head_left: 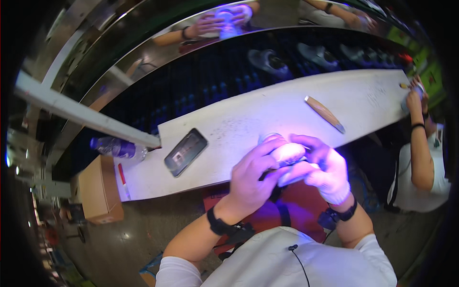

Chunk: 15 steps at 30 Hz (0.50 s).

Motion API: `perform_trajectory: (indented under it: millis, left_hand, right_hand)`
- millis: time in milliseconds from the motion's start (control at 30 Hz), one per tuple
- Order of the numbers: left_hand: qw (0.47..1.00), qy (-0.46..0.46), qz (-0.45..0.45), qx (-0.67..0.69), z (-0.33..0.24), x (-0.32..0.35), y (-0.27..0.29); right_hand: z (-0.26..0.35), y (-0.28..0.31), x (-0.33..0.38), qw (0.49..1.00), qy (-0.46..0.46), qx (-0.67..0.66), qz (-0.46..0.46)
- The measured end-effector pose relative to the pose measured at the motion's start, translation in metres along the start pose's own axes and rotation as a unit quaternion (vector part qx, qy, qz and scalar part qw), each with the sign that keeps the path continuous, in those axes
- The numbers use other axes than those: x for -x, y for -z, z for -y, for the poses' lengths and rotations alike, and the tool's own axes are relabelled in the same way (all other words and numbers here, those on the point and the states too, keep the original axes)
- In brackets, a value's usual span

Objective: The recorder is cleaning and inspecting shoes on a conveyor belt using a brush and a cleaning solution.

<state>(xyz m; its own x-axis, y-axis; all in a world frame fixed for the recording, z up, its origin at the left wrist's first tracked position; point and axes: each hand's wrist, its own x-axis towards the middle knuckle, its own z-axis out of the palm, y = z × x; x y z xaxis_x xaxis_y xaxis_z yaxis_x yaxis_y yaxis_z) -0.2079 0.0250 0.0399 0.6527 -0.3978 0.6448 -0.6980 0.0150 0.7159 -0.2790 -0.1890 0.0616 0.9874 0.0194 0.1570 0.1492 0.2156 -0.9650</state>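
Observation:
Above the near edge of the white bench, both my hands are closed around a pale rounded piece (289, 154) under strong violet light. Its exact kind is unclear, as my fingers cover much of it. My left hand (251, 174), bare, grips it from the left with curled fingers. On the other side my right hand (330, 172), in a white glove that ends at the wrist, has its fingers bent over the piece. A wooden-handled tool (325, 114) with a short pale tip lies beyond them on the bench.
On the white bench (239, 115) lie a phone (186, 152) and a red pen (123, 182). A bottle (119, 147) stands near a cardboard box (99, 189) at left. A dark conveyor (201, 95) runs behind, carrying several pale pieces. A metal post (86, 109) crosses left; a co-worker (423, 158) works at right.

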Motion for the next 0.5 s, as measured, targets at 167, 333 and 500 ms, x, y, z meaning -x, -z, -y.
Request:
perform_trajectory:
  millis: [167,333,500]
  left_hand:
    - [0.995,0.065,0.075,0.002,-0.022,0.011,0.012]
    - [0.986,0.115,-0.011,0.124,-0.029,0.039,-0.014]
    - [0.972,0.144,-0.064,0.177,-0.037,0.059,-0.026]
  right_hand:
    - [-0.019,-0.013,0.004,0.993,0.03,-0.11,-0.016]
    - [-0.028,-0.025,0.014,0.992,0.087,-0.079,-0.048]
    - [-0.034,-0.026,0.024,0.989,0.137,0.046,-0.036]
